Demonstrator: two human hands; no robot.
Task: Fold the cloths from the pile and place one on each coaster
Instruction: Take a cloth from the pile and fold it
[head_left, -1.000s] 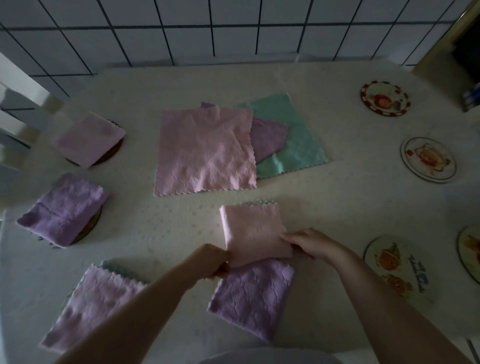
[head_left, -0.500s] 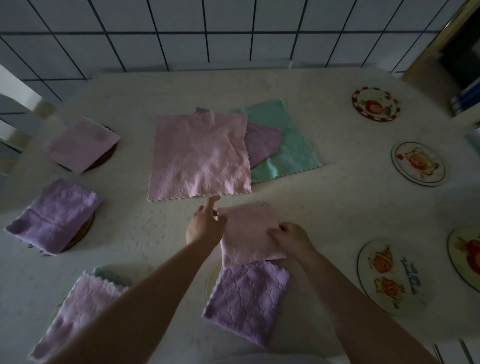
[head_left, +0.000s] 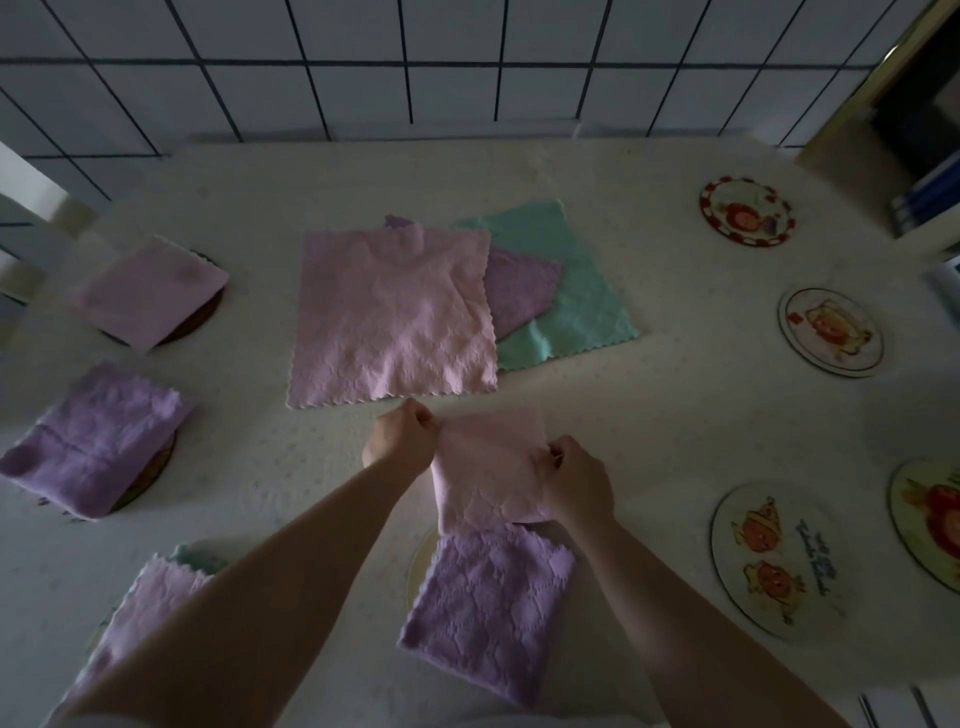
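Both hands closed in since half a second ago: left hand and right hand pinch the folded pink cloth just beyond the purple cloth. Risk: loose pinch lets the fold spring open; bare coaster waits right of it

A folded lilac cloth hides most of its coaster.
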